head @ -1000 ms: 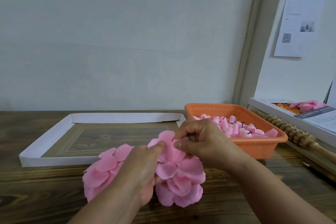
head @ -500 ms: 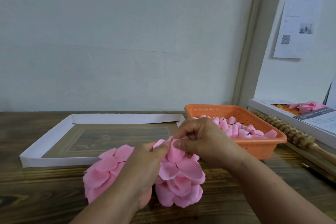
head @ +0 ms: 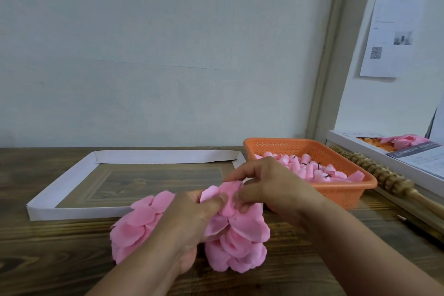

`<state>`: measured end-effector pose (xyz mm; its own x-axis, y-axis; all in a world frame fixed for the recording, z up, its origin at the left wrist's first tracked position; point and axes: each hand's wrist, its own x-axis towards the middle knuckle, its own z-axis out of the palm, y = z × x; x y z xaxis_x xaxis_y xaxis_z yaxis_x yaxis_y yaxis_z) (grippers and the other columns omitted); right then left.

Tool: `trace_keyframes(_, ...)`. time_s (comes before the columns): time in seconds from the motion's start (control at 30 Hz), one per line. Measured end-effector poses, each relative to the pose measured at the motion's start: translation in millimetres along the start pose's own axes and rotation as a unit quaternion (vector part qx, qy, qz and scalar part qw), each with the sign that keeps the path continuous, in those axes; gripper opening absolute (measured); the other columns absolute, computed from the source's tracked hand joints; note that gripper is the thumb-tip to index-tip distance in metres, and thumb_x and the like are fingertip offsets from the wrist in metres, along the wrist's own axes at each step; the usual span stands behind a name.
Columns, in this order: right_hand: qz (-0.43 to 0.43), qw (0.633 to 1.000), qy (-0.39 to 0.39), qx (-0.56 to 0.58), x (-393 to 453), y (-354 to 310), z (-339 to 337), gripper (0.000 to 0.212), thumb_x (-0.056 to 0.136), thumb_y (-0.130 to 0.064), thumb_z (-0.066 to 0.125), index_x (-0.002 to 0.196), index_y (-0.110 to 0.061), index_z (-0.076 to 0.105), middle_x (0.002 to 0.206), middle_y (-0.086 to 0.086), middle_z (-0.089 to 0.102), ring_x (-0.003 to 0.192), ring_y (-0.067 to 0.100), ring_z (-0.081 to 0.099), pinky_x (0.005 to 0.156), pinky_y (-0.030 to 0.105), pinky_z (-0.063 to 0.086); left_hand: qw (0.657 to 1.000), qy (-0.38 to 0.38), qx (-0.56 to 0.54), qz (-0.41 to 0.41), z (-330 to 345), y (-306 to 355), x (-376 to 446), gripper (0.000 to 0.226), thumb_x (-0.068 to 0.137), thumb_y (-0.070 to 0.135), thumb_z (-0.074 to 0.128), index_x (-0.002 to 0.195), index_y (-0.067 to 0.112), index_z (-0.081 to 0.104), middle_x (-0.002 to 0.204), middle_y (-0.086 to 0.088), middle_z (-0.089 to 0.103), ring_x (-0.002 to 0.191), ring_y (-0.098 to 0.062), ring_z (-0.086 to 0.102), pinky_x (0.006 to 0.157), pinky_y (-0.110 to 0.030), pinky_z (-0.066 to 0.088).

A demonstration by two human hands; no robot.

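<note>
**Two hands, one pink petal, right above the heap**

Here we are at the near middle of the desk [head: 48,259], and both hands are in on it. The left hand [head: 192,221] comes up from below, thumb and forefinger pinching the near edge of a pink petal [head: 224,193]. The right hand [head: 271,190] arches over from the right, fingertips clamped on the far side of that same petal. So each grip is closed on the petal, nothing loose. Underneath, touching the hands, lies the heap of petals [head: 240,243], spreading left and right of the left wrist.

Look at the stuff: flat, rounded, matte pink leaves, overlapping like scales, some curled at the rim. I'd judge them feather-light, soft and quick to crease or tear, so a gentle pinch at the edge is the way, not a squeeze in the middle. They probably slide over one another, so lifting one alone wants care.

Far right, an orange basket [head: 343,190] holds pink buds [head: 310,168]. Far left sits a white cardboard tray [head: 72,211]. A wooden roller [head: 374,170] lies to the right of the basket.
</note>
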<state>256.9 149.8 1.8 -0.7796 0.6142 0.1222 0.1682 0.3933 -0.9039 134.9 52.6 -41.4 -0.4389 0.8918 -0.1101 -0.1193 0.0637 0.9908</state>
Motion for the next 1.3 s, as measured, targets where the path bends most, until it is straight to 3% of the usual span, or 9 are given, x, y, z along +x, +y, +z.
trace_keyframes(0.1, 0.000, 0.998, -0.046, 0.041, -3, 0, -5, 0.031, 0.067, 0.015, 0.062, 0.083, -0.010, 0.074, 0.067, 0.012, 0.070, 0.062, 0.017, 0.065, 0.064, 0.024, 0.055, 1.000, 0.004, -0.008, 0.000, -1, 2, 1, 0.020, 0.089, 0.014, 0.064, 0.103, 0.000, 0.068, 0.094, -0.013, 0.074, 0.094, -0.033, 0.070, 0.085, -0.048, 0.056)
trace_keyframes(0.27, -0.029, 0.995, 0.042, -0.082, 2, -1, -1, 0.017, 0.078, 0.003, 0.069, 0.076, -0.014, 0.069, 0.051, 0.001, 0.063, 0.047, 0.010, 0.058, 0.049, 0.019, 0.048, 1.000, -0.007, -0.007, -0.007, 1, 2, 0, 0.016, 0.085, 0.012, 0.066, 0.091, -0.002, 0.072, 0.092, -0.015, 0.075, 0.095, -0.033, 0.069, 0.086, -0.046, 0.056)
trace_keyframes(0.43, -0.113, 0.974, 0.039, -0.191, 2, -5, -4, 0.007, 0.079, -0.005, 0.071, 0.086, -0.008, 0.073, 0.079, 0.010, 0.069, 0.067, 0.015, 0.058, 0.060, 0.026, 0.047, 1.000, -0.011, -0.016, -0.011, -1, 4, 1, 0.015, 0.084, 0.012, 0.067, 0.091, 0.000, 0.072, 0.094, -0.020, 0.073, 0.085, -0.031, 0.068, 0.086, -0.046, 0.053)
trace_keyframes(0.53, -0.091, 0.986, 0.024, -0.136, 0, -3, -2, 0.010, 0.082, -0.002, 0.067, 0.081, -0.011, 0.070, 0.060, 0.003, 0.066, 0.055, 0.006, 0.058, 0.053, 0.019, 0.047, 0.998, -0.031, -0.041, -0.020, -5, 5, 3, 0.020, 0.082, 0.011, 0.067, 0.098, -0.001, 0.069, 0.094, -0.020, 0.073, 0.081, -0.029, 0.068, 0.074, -0.040, 0.055)
trace_keyframes(0.67, -0.060, 0.989, 0.107, -0.083, 4, 6, 5, 0.020, 0.083, 0.002, 0.065, 0.072, -0.014, 0.063, 0.045, -0.003, 0.059, 0.041, 0.006, 0.055, 0.048, 0.021, 0.047, 0.996, -0.038, -0.075, -0.021, -9, 2, 4, 0.017, 0.088, 0.003, 0.059, 0.100, -0.004, 0.068, 0.097, -0.023, 0.072, 0.088, -0.034, 0.068, 0.083, -0.048, 0.054)
trace_keyframes(0.8, -0.054, 0.987, 0.125, -0.085, 4, 14, 14, 0.018, 0.084, 0.000, 0.064, 0.072, -0.014, 0.062, 0.044, -0.002, 0.058, 0.041, 0.008, 0.054, 0.047, 0.022, 0.047, 0.996, 0.034, -0.080, -0.019, -3, -6, 5, 0.017, 0.093, 0.007, 0.055, 0.088, -0.006, 0.064, 0.079, -0.020, 0.072, 0.060, -0.025, 0.070, 0.050, -0.027, 0.055)
trace_keyframes(1.0, -0.087, 0.983, 0.118, -0.106, 1, 21, 19, 0.025, 0.084, -0.001, 0.064, 0.072, -0.023, 0.061, 0.049, -0.010, 0.060, 0.044, 0.003, 0.057, 0.049, 0.018, 0.049, 0.982, 0.099, -0.150, -0.055, -4, -3, 5, 0.013, 0.096, 0.006, 0.050, 0.095, -0.006, 0.056, 0.052, -0.015, 0.066, 0.044, -0.025, 0.065, 0.039, -0.029, 0.052)
trace_keyframes(1.17, -0.162, 0.963, 0.121, -0.180, 1, 16, 21, 0.016, 0.083, -0.003, 0.064, 0.075, -0.017, 0.065, 0.072, -0.004, 0.060, 0.059, 0.010, 0.059, 0.057, 0.026, 0.049, 0.982, 0.105, -0.148, -0.063, -4, 1, 7, 0.013, 0.097, 0.006, 0.048, 0.091, -0.003, 0.056, 0.053, -0.015, 0.066, 0.044, -0.025, 0.065, 0.039, -0.030, 0.052)
trace_keyframes(1.3, -0.172, 0.960, 0.127, -0.179, 1, 14, 20, 0.008, 0.082, -0.003, 0.065, 0.079, -0.010, 0.067, 0.072, 0.000, 0.060, 0.061, 0.013, 0.059, 0.061, 0.031, 0.049, 0.988, 0.102, -0.108, -0.035, -5, -2, 6, 0.010, 0.091, 0.003, 0.055, 0.087, -0.002, 0.063, 0.075, -0.021, 0.072, 0.058, -0.031, 0.070, 0.049, -0.034, 0.058)
